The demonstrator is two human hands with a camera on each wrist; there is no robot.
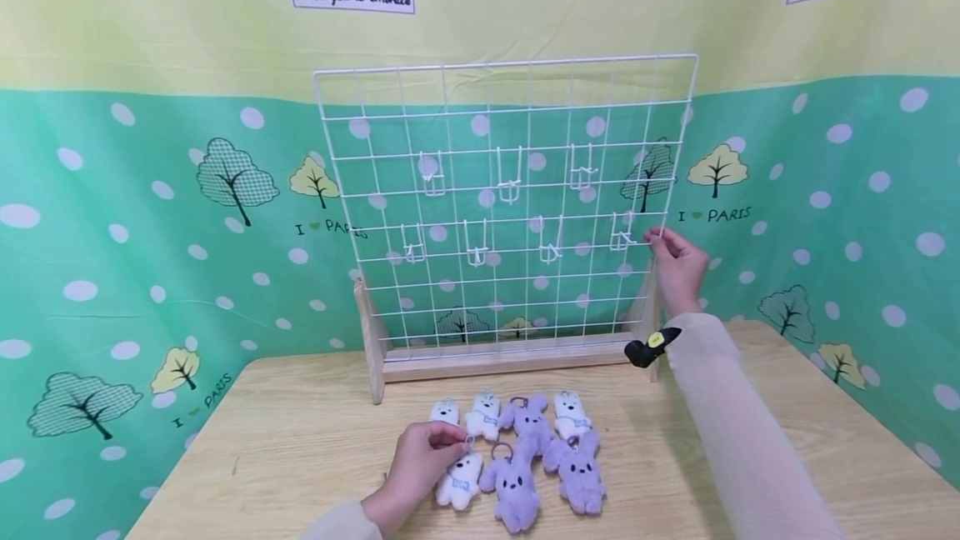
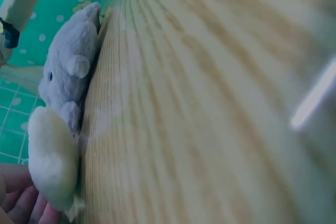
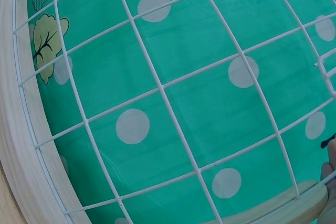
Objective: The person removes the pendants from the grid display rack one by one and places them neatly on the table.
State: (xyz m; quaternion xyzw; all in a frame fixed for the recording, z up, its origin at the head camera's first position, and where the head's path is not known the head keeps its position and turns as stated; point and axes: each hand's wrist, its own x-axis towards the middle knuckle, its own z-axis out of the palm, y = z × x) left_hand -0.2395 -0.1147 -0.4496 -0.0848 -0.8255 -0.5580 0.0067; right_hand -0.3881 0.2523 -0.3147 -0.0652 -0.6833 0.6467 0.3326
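My left hand pinches the small ring on top of a white bear plush keychain, which lies at the front left of a group on the table. In the left wrist view, my fingers are beside the white plush, and a purple plush lies beyond it. With its thumb and fingers my right hand holds the right edge of a white wire grid rack. Part of that hand shows at the right border of the right wrist view.
Several white wire hooks hang on the grid in two rows. A wooden stand supports the grid on the wooden table. Purple plush keychains and other white bears lie before it. A patterned curtain hangs behind.
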